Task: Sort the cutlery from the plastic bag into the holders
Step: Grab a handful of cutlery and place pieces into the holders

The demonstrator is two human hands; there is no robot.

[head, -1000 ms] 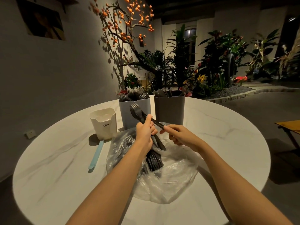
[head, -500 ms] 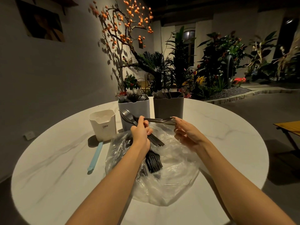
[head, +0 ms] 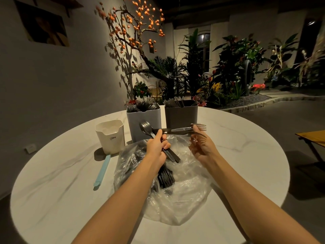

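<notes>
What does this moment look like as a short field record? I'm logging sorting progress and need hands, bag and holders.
left hand: grips a bundle of black cutlery, a fork head sticking up past the fist
right hand: pinches a clear plastic fork, held roughly level, tines pointing right
plastic bag: open on the white round table, black cutlery still inside
grey holder: holds forks
dark holder: holds cutlery, type unclear
cream holder: contents unclear
blue strip: flat on table, left of bag
</notes>
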